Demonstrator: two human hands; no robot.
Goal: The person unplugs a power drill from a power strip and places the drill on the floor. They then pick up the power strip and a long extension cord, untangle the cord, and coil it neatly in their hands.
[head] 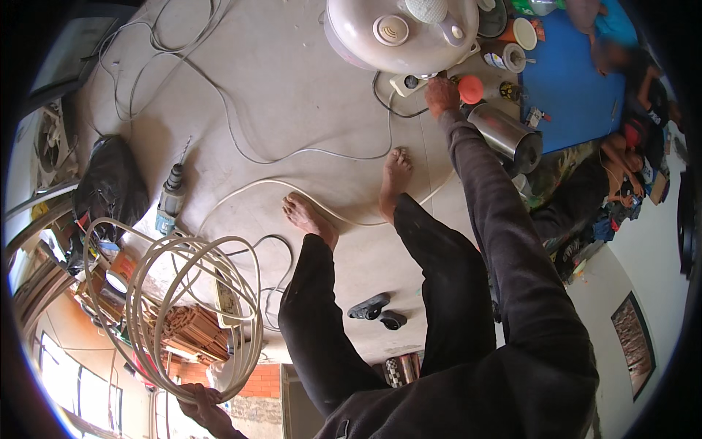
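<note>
My left hand [203, 406] is closed around the lower end of a coiled off-white cable [159, 307], which hangs in loose loops at the lower left. From the coil a length of the same cable runs across the floor past my feet. My right hand [442, 96] reaches far forward to the lower edge of a large pale plastic appliance with a domed lid [351, 33]. Its fingertips are partly hidden there, so what they touch is unclear. Just left of it lies a white power socket block [407, 84], and a red round lid [470, 89] is at its right.
A power drill with a long bit [171, 200] and a black plastic bag [109, 181] lie left. Grey cable [263, 161] snakes over the floor. A metal cylinder [504, 134], cups and a blue mat [573, 82] are right, where people sit or lie. Black sandals [370, 307] lie between my legs.
</note>
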